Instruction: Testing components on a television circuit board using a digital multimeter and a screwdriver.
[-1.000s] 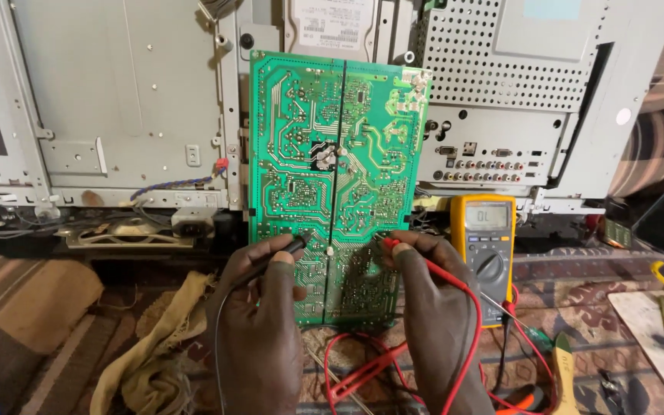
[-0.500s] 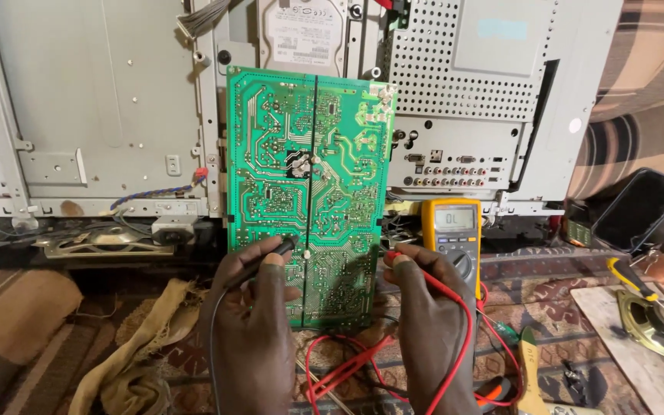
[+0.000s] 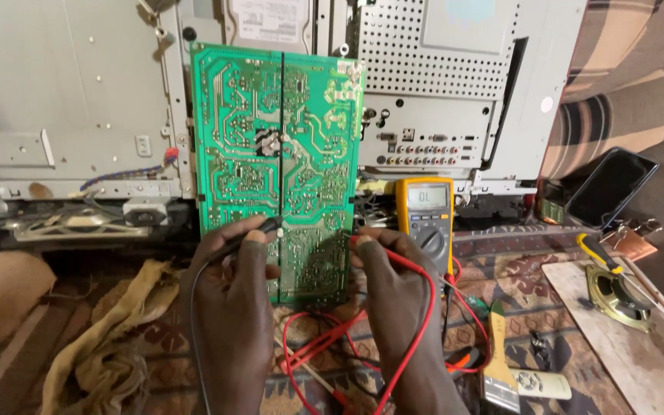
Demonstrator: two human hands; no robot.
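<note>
Both hands are at the lower half of the green circuit board [image 3: 278, 165], which stands upright, leaning against the grey metal back of the opened television chassis [image 3: 63, 100]. My left hand [image 3: 232, 307] is closed around the black probe [image 3: 259, 230], its tip touching the solder side near the board's middle seam. My right hand [image 3: 393, 296] pinches the red probe [image 3: 366, 242] at the board's right edge; whether that tip actually touches a solder point I cannot quite tell, since my fingers cover it.

From this single head view, the board looks thin, light and stiff, but fragile: the solder joints and copper traces face me, so I judge it is best held by its bare edges, never flexed or pressed on the traces. The probes are slim and hard, easy to let slip off a joint.

Just right of the board stands a yellow multimeter [image 3: 424, 219], its grey display lit and its dial below; red test leads [image 3: 332, 346] loop from it over the patterned carpet [image 3: 516, 277]. Above the board a pale rectangular label [image 3: 267, 19] sits on a metal drive casing. A round white sticker [image 3: 547, 104] marks the chassis's right side. Farther right lie a dark phone [image 3: 609, 188], a yellow-handled screwdriver [image 3: 616, 269], a small speaker [image 3: 616, 296] on a pale plank, and a paintbrush [image 3: 499, 361].
</note>
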